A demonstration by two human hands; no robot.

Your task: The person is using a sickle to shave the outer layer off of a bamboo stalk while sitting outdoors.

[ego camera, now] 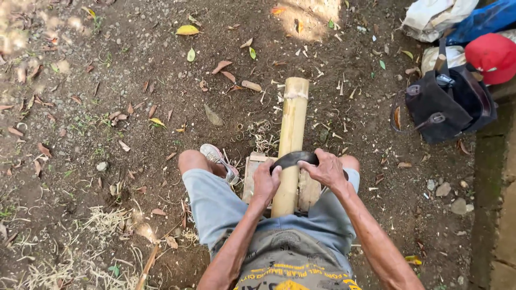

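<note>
Here both hands grip one dark curved blade [293,159], the left hand [266,182] and right hand [327,169] closed on its ends, laid across one pale yellow bamboo pole [290,145]. Beneath it lies a wooden block [251,174]. Well right of the grip: one black bag [449,104], one red cap [492,56].

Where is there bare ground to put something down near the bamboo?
The widest bare dirt lies left of the bamboo pole, between it and the scattered dry leaves. Another patch lies right of the pole, before the black bag. It is crowded at the wooden block, where the left hand, right hand and curved blade meet.
</note>
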